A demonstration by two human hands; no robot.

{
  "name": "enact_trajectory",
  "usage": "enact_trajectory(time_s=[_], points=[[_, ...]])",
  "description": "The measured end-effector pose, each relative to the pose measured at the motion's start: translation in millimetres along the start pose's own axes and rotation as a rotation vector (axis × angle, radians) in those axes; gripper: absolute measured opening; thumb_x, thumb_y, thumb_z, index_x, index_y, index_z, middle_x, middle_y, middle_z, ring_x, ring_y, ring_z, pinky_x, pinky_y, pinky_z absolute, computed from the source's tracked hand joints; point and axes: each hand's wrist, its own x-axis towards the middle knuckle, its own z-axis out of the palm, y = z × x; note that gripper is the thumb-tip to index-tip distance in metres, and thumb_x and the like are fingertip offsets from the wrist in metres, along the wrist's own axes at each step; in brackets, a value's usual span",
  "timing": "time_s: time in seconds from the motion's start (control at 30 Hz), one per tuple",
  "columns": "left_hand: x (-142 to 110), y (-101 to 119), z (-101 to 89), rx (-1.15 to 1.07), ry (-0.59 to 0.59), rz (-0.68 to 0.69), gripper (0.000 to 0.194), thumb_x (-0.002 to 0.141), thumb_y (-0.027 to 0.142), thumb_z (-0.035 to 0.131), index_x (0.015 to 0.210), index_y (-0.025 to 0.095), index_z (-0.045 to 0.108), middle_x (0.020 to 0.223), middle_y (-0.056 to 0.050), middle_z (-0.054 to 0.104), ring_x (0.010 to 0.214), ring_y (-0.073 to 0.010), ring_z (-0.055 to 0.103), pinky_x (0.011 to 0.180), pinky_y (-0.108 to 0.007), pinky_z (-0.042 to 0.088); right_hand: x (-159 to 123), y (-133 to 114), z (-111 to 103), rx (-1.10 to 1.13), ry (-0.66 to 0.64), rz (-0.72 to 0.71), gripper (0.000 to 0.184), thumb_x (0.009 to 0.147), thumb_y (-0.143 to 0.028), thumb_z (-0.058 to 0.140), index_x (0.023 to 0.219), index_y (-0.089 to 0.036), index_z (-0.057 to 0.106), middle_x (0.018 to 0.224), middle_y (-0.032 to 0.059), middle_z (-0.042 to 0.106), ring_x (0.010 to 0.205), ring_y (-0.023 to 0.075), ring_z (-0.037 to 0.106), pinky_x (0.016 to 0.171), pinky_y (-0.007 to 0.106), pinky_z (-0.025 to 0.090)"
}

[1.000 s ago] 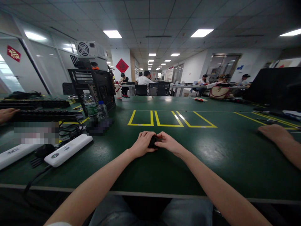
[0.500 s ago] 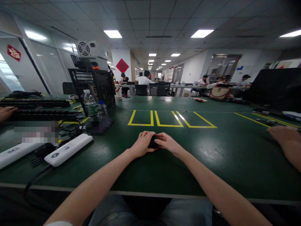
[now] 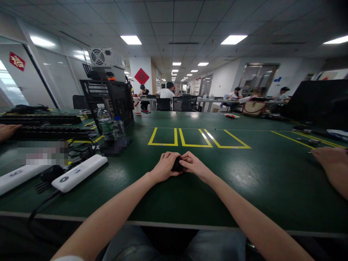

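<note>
Between my hands is a small black object [image 3: 177, 165], mostly covered by fingers, so its kind does not show. My left hand [image 3: 165, 167] wraps it from the left, thumb along the near side and fingers over the top. From the right, my right hand [image 3: 192, 164] pinches it with thumb and fingertips. Both hands are low over the green table [image 3: 152, 206], near its front edge. Just beyond them, yellow tape outlines [image 3: 195, 145] mark three boxes on the tabletop.
At left stand white power strips [image 3: 81, 173], cables, plastic bottles [image 3: 104, 121], keyboards [image 3: 49, 132] and an open computer case [image 3: 108, 96]. Another person's hand [image 3: 330, 163] rests at the right edge beside tools; a further hand [image 3: 8, 131] is at far left.
My right fingers have shifted slightly on the black object. My left hand stays in place around it.
</note>
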Motion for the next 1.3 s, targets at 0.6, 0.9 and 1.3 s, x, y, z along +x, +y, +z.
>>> enact_trajectory(time_s=[0.6,0.9,1.3], points=[[0.1,-0.8,1.7,0.002,0.005,-0.009,0.057,0.063,0.032,0.064,0.110,0.023,0.034,0.107,-0.005,0.046,0.099,-0.0237,0.039,0.083,-0.039,0.031,0.6,-1.7,1.5,-0.012,0.012,0.010,0.028,0.068,-0.037,0.058,0.087,-0.022,0.045,0.087,0.0010,0.055,0.089,0.0175,0.052,0.076,0.037,0.045],[-0.1,-0.8,1.2,-0.005,-0.009,-0.014,0.055,0.063,0.031,0.064,0.110,0.023,0.035,0.107,-0.005,0.046,0.100,-0.0235,0.039,0.083,-0.039,0.030,-1.5,-1.9,-6.1,-0.039,-0.093,-0.045,0.042,0.056,-0.027,0.070,0.088,-0.020,0.043,0.091,0.0009,0.052,0.084,0.0162,0.055,0.079,0.039,0.044],[-0.8,1.1,-1.4,-0.018,-0.006,-0.015,0.055,0.064,0.031,0.063,0.110,0.024,0.034,0.108,-0.005,0.045,0.101,-0.0234,0.038,0.084,-0.039,0.029,2.0,0.8,-4.1,-0.018,-0.014,0.041,0.029,0.068,-0.035,0.059,0.089,-0.020,0.047,0.097,0.0036,0.053,0.094,0.0182,0.051,0.078,0.036,0.045]])
